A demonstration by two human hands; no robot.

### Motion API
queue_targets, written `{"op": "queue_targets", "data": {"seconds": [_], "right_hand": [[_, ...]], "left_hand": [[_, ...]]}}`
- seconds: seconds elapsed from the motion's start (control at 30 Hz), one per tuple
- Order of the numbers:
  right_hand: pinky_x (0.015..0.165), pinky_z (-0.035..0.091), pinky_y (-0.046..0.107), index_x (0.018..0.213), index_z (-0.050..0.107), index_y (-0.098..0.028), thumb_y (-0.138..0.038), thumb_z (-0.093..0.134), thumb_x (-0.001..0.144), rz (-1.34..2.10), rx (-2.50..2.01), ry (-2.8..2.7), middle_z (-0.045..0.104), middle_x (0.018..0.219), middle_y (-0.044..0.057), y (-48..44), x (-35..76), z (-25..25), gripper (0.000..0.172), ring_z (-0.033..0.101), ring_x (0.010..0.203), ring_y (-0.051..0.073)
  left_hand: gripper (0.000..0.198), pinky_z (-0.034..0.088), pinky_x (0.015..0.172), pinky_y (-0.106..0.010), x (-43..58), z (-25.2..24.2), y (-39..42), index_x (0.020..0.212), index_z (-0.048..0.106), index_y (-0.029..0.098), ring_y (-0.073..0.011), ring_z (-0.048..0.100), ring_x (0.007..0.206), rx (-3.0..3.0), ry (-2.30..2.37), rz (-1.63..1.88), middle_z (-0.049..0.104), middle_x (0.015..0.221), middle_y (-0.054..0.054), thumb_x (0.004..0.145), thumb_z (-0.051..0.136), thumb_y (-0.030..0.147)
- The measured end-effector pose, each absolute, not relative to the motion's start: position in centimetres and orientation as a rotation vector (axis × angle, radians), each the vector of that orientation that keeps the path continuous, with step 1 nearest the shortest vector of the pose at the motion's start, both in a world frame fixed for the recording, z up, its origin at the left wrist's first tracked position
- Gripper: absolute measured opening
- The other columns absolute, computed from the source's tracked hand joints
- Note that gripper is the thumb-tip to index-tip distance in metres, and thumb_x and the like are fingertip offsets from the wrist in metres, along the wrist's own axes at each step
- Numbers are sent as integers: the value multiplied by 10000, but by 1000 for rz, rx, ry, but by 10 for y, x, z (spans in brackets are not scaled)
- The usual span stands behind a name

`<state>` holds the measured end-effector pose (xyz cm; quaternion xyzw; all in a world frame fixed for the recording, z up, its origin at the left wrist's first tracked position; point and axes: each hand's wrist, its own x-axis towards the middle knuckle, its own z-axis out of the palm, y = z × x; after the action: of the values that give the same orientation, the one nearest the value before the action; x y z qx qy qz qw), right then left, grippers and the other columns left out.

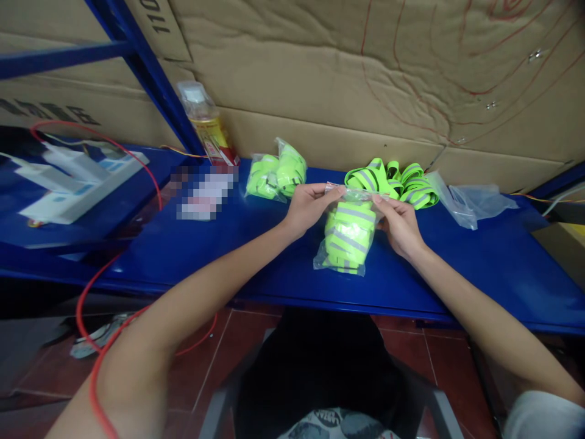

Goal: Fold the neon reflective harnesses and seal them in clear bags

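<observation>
A clear plastic bag (pixel 350 235) with a folded neon-yellow reflective strap inside hangs above the blue tabletop. My left hand (pixel 307 210) pinches the left end of the bag's top edge between thumb and fingers. At the right end of that same edge, my right hand (pixel 400 222) is closed on the plastic. Behind the hands lie loose neon-yellow straps with grey reflective stripes (pixel 372 177). Two filled clear bags of the same neon material (pixel 276 171) sit to the left of my left hand.
Flat plastic bags (pixel 475 204) lie at the right on the blue table (pixel 256 262). A bottle (pixel 210 131) stands at the back left, near a white power strip (pixel 86 189). A red cable (pixel 86 292) runs past my left arm. Cardboard (pixel 292 73) lines the back.
</observation>
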<state>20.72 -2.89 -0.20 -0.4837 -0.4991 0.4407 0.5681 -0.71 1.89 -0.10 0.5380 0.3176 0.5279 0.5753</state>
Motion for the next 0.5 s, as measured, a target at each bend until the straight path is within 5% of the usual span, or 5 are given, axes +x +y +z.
{"op": "queue_targets", "data": {"seconds": [0.5], "right_hand": [[627,678,303,900,880,-272,-529,959,735,928,-1133,-1063,846,894,16,-17,218,-8,316,778,729,187]], "left_hand": [[376,611,704,-252,-13,-3,26,835,809,178,-141,754,805,1241,798,1231,818,886,-61,792,896,542]]}}
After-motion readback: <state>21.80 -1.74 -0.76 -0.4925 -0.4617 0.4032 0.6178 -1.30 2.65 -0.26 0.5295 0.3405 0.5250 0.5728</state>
